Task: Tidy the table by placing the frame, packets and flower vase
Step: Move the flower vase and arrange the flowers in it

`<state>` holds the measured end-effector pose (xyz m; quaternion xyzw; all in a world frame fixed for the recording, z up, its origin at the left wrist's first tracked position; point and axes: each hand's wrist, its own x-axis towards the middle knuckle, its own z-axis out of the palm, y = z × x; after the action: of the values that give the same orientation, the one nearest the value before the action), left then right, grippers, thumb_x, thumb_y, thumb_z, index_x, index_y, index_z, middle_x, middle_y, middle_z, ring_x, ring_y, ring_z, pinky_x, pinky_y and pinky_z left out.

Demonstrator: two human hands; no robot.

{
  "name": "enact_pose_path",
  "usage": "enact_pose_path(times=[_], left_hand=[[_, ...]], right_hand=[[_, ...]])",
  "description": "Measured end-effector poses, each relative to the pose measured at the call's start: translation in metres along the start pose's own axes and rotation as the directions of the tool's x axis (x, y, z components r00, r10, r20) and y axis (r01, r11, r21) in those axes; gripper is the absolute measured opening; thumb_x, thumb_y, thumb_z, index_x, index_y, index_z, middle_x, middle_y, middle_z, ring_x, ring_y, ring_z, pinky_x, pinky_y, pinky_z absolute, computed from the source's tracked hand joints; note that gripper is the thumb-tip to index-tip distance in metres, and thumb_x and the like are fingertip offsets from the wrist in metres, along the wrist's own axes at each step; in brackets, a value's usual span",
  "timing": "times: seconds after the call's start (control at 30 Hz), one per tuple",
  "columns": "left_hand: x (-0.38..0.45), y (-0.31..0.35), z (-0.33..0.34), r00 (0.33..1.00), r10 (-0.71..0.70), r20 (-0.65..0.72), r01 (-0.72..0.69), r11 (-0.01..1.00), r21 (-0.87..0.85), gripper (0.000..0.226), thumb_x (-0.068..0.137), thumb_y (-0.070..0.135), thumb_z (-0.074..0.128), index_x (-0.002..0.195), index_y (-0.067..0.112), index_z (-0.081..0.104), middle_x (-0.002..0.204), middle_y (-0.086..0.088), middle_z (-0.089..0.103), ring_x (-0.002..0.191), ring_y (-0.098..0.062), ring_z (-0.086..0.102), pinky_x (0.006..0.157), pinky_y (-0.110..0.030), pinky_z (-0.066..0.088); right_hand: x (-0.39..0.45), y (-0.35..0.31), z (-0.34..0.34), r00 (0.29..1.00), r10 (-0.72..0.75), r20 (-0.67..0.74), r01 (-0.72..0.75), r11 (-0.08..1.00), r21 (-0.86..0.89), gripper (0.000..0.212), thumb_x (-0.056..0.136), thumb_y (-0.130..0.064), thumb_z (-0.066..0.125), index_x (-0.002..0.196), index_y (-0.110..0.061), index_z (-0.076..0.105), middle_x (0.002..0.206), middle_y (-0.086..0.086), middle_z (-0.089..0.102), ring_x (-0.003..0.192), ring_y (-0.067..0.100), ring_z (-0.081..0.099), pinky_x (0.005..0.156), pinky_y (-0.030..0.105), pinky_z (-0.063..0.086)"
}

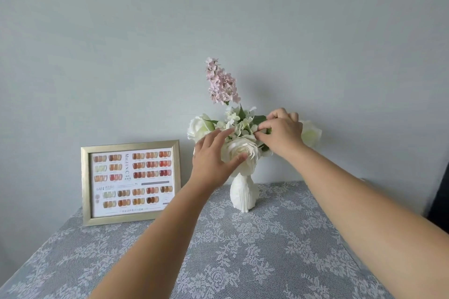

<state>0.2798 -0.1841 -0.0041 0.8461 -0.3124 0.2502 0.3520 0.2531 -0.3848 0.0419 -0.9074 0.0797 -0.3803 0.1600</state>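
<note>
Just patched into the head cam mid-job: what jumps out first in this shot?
Both hands are up in the bouquet: the left hand on the big white rose, the right hand pinching the small green-white blossoms. The white vase stands upright at the back of the lace tablecloth. Left of it, the gold frame stands near the wall.

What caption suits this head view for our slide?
Both hands, left and right, arrange flowers in a white vase beside a frame.

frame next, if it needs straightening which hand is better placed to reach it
Left, probably. The frame stands left of the vase, nearer the left hand; the right hand is pinching flowers.
</note>
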Motion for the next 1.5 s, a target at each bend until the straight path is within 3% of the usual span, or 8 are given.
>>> enact_pose_path(times=[0.6,0.77,0.87,1.0,1.2,1.3,1.4,1.5], left_hand=[[-0.003,0.002,0.001,1.000,0.006,-0.018,-0.006,1.000,-0.025,0.069,0.078,0.068,0.062,0.140,0.043,0.042,0.148,0.006,0.041,0.140,-0.020,0.026,0.110,-0.032,0.017],[-0.003,0.004,0.001,1.000,-0.013,-0.009,0.013,1.000,-0.008,0.070,0.079,0.067,0.061,0.142,0.041,0.041,0.148,0.004,0.040,0.141,-0.022,0.026,0.116,-0.041,0.019],[-0.004,0.004,-0.001,1.000,-0.001,-0.021,0.001,1.000,-0.003,0.068,0.081,0.064,0.062,0.141,0.039,0.043,0.146,0.003,0.042,0.140,-0.022,0.029,0.115,-0.040,0.018],[-0.007,0.003,-0.001,1.000,-0.021,-0.018,0.021,1.000,-0.004,0.067,0.082,0.064,0.061,0.141,0.041,0.042,0.147,0.004,0.040,0.140,-0.024,0.027,0.114,-0.043,0.021],[-0.007,0.007,0.002,0.999,-0.023,-0.032,0.023,1.000,0.002,0.063,0.084,0.061,0.060,0.141,0.039,0.043,0.147,0.003,0.041,0.139,-0.026,0.027,0.113,-0.045,0.022],[-0.007,0.009,0.001,0.999,-0.031,-0.027,0.031,1.000,0.005,0.062,0.086,0.060,0.059,0.141,0.038,0.043,0.147,0.004,0.041,0.139,-0.026,0.026,0.113,-0.046,0.022],[-0.007,0.011,-0.001,0.999,-0.028,-0.022,0.028,1.000,0.012,0.060,0.086,0.058,0.060,0.141,0.038,0.043,0.148,0.005,0.040,0.138,-0.023,0.025,0.112,-0.045,0.022],[-0.007,0.012,-0.002,0.999,-0.002,-0.035,0.003,1.000,0.002,0.059,0.087,0.054,0.062,0.140,0.038,0.044,0.148,0.005,0.041,0.136,-0.015,0.024,0.113,-0.043,0.020]], right_hand=[[0.003,-0.003,0.008,0.982,0.045,0.185,-0.029,0.996,-0.087,0.013,0.078,-0.028,0.065,0.087,-0.034,0.073,0.122,-0.011,0.051,0.110,0.026,0.031,0.078,0.036,0.021],[0.005,-0.002,-0.010,0.934,0.102,0.341,-0.146,0.983,0.108,0.016,0.075,-0.038,0.063,0.065,-0.028,0.070,0.092,-0.006,0.060,0.109,0.030,0.040,0.097,0.041,0.029],[0.001,0.014,-0.035,0.949,0.273,0.155,-0.311,0.884,0.348,0.012,0.073,-0.054,0.059,0.074,-0.048,0.070,0.094,-0.017,0.062,0.116,0.022,0.041,0.101,0.044,0.030],[-0.008,0.059,-0.044,0.822,0.550,-0.146,-0.480,0.808,0.341,0.033,0.075,-0.045,0.055,0.106,-0.043,0.062,0.131,0.002,0.048,0.120,0.033,0.037,0.097,0.046,0.031],[-0.027,0.094,-0.028,0.709,0.575,0.408,-0.678,0.399,0.617,0.096,0.065,-0.053,0.079,0.141,-0.042,0.020,0.132,0.005,0.040,0.117,0.036,0.048,0.092,0.053,0.043],[-0.023,0.089,-0.023,0.720,0.507,0.474,-0.654,0.268,0.707,0.074,0.071,-0.037,0.080,0.132,-0.036,0.037,0.117,0.005,0.056,0.098,0.033,0.061,0.079,0.049,0.053],[-0.009,0.079,-0.021,0.799,0.494,0.342,-0.546,0.359,0.757,0.033,0.077,-0.018,0.077,0.103,-0.023,0.058,0.109,0.010,0.067,0.087,0.027,0.068,0.066,0.040,0.057],[0.007,0.066,-0.023,0.873,0.426,0.236,-0.439,0.478,0.760,0.016,0.079,-0.013,0.073,0.092,-0.020,0.066,0.101,0.011,0.070,0.086,0.028,0.069,0.076,0.048,0.058]])
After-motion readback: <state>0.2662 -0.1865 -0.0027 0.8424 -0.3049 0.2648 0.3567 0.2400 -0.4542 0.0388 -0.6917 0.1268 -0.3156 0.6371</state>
